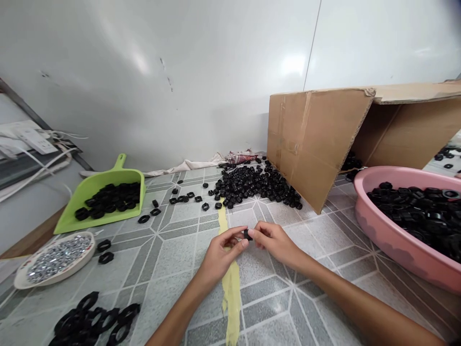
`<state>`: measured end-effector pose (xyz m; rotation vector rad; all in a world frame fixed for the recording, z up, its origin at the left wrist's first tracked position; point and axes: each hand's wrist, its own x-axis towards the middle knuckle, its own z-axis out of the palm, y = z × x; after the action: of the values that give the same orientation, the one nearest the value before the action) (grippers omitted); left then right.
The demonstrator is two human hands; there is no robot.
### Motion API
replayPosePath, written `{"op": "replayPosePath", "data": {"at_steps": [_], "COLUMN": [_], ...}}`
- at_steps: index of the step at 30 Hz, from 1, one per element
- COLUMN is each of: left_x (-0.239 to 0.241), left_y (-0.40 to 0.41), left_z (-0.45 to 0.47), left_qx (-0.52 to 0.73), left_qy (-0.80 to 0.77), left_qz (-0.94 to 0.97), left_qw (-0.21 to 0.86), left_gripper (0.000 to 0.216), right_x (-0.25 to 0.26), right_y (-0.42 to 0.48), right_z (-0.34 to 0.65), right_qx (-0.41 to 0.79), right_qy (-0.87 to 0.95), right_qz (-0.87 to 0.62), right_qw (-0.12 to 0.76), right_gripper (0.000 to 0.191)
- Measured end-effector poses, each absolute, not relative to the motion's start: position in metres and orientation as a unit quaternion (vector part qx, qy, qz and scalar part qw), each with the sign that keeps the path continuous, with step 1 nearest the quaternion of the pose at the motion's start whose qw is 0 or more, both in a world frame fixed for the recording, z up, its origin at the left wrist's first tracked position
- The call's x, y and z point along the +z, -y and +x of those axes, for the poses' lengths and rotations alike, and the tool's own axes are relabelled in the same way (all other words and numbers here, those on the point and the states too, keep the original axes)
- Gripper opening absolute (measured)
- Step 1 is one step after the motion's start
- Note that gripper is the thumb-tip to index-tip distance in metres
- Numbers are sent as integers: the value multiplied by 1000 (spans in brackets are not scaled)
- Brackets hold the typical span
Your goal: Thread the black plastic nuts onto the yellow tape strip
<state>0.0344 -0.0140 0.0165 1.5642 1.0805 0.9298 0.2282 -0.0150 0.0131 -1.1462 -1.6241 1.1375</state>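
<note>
A small black plastic part [247, 234] is held between my two hands over the middle of the tiled-pattern surface. My left hand [224, 250] pinches it between thumb and fingers. From the other side, my right hand [272, 239] has its fingertips closed against the same part. Its exact shape is mostly covered by the fingers. Beyond the hands lies a heap of small black parts [252, 182]. Black rings [97, 319] are piled at the lower left, with two more rings [105, 258] beside the dish of small shiny metal pieces [59, 257].
A green dustpan [118, 216] with black rings stands at the left. On the right are an open cardboard box [306, 134] and a pink basin [382, 226] full of black parts. Yellow tape [231, 298] runs along the surface. A white wall [201, 72] closes the back.
</note>
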Motion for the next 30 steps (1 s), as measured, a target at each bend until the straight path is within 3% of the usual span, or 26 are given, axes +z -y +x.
{"op": "replayPosePath", "data": {"at_steps": [6, 12, 17, 21, 25, 30], "left_x": [21, 17, 15, 16, 16, 13], "left_y": [16, 13, 14, 16, 15, 15], "left_z": [34, 33, 35, 39, 39, 38], "left_qx": [383, 408, 410, 412, 418, 408], "left_qy": [-436, -440, -437, -445, -453, -452], "left_qz": [634, 599, 608, 611, 603, 622], "left_qw": [511, 530, 521, 508, 507, 493], "left_gripper": [43, 44, 41, 41, 43, 40], "right_x": [7, 11, 11, 10, 11, 9], "right_y": [13, 9, 9, 10, 8, 7], "right_z": [229, 234, 233, 231, 233, 234], "right_qx": [476, 515, 510, 492, 537, 522], "right_qy": [643, 632, 641, 637, 620, 639], "right_qz": [-460, -409, -409, -445, -403, -409], "right_qw": [385, 410, 401, 393, 405, 391], "right_gripper": [55, 35, 32, 47, 34, 34]}}
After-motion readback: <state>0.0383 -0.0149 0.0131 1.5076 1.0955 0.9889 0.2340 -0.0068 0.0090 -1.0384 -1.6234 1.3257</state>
